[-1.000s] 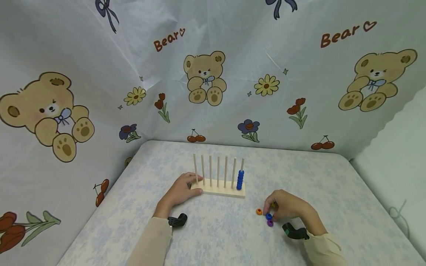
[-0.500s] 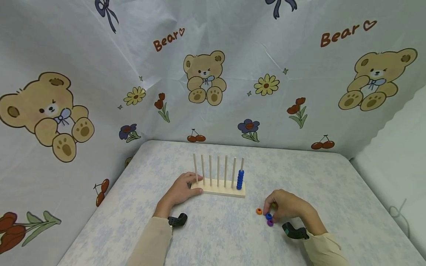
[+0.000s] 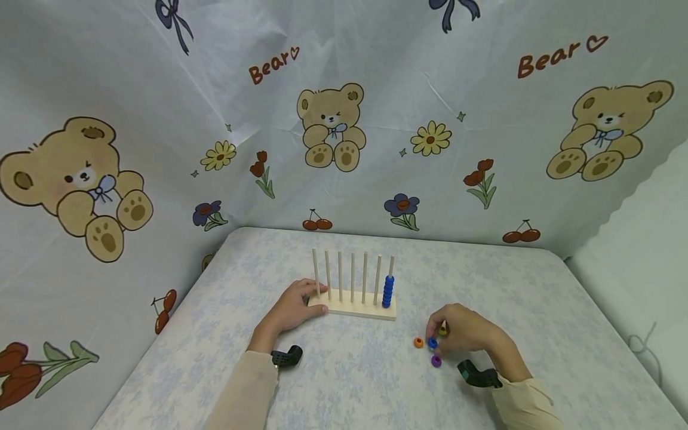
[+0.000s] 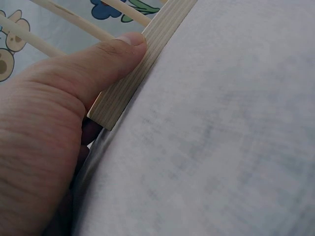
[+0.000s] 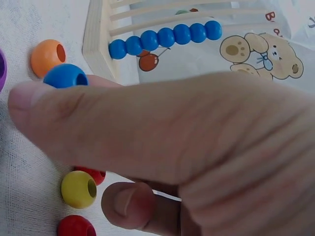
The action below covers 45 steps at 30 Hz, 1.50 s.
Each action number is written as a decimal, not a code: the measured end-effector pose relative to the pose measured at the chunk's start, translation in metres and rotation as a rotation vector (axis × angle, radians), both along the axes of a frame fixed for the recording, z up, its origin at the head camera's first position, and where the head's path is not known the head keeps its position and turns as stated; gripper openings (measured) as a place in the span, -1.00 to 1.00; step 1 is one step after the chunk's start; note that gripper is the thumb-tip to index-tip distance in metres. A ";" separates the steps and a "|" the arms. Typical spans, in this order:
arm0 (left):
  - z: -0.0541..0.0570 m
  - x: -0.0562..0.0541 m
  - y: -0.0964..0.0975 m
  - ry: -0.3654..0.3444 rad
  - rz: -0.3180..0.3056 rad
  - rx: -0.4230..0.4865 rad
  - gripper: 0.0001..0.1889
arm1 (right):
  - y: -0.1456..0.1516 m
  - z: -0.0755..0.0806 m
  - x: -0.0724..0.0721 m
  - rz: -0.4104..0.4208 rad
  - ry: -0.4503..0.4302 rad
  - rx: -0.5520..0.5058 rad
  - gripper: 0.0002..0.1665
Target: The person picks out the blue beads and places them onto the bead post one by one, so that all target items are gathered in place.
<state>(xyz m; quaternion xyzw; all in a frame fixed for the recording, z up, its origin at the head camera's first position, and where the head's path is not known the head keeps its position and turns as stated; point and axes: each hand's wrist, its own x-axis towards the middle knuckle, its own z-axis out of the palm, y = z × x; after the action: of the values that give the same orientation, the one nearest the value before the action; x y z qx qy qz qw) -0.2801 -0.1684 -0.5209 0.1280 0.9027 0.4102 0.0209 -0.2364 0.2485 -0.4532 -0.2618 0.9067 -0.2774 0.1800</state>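
A wooden peg rack (image 3: 352,306) with a row of upright pegs stands mid-table. Several blue beads (image 3: 387,291) are stacked on its rightmost peg; the other pegs are bare. My left hand (image 3: 294,304) grips the left end of the base, and the left wrist view shows the thumb (image 4: 120,56) along its front edge. To the right of the rack, my right hand (image 3: 464,329) pinches a loose blue bead (image 5: 66,76) between thumb and forefinger. An orange bead (image 3: 418,342) and a purple bead (image 3: 436,361) lie beside that hand.
Under the right hand lie a yellow bead (image 5: 78,189) and red beads (image 5: 77,226), best seen in the right wrist view. A bear-print cloth (image 3: 376,197) hangs behind the table's far edge.
The right hand has shifted slightly, and the blue bead in its fingers has risen a little, away from the purple bead. The left hand and rack have stayed put.
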 end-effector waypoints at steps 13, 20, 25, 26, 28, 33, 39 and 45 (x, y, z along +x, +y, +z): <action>0.001 0.001 0.000 0.003 0.003 -0.001 -0.49 | -0.002 0.004 -0.003 -0.108 0.093 -0.055 -0.78; -0.002 -0.001 -0.001 0.017 -0.001 -0.015 -0.47 | -0.006 0.008 -0.004 -0.216 0.181 -0.064 -0.79; -0.003 -0.003 -0.002 0.014 -0.004 -0.017 -0.46 | -0.006 0.008 -0.004 -0.277 0.231 -0.060 -0.78; -0.003 -0.003 -0.002 0.013 -0.003 -0.016 -0.46 | -0.006 0.008 -0.004 -0.282 0.238 -0.060 -0.77; -0.003 -0.002 -0.002 0.013 -0.003 -0.015 -0.46 | -0.005 0.007 -0.005 -0.291 0.252 -0.057 -0.77; -0.002 -0.001 -0.001 0.017 -0.002 -0.014 -0.47 | -0.005 0.007 -0.006 -0.314 0.283 -0.053 -0.76; 0.000 0.000 0.000 0.016 0.000 -0.019 -0.47 | -0.007 0.009 -0.004 -0.344 0.320 -0.040 -0.75; 0.001 0.002 0.001 0.013 0.001 -0.014 -0.47 | -0.009 0.012 -0.004 -0.361 0.373 -0.018 -0.75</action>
<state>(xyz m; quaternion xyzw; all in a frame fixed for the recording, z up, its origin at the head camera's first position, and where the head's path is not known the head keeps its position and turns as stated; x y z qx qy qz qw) -0.2785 -0.1678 -0.5200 0.1299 0.9058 0.4030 0.0156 -0.2402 0.2391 -0.4416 -0.1438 0.9537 -0.2602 -0.0452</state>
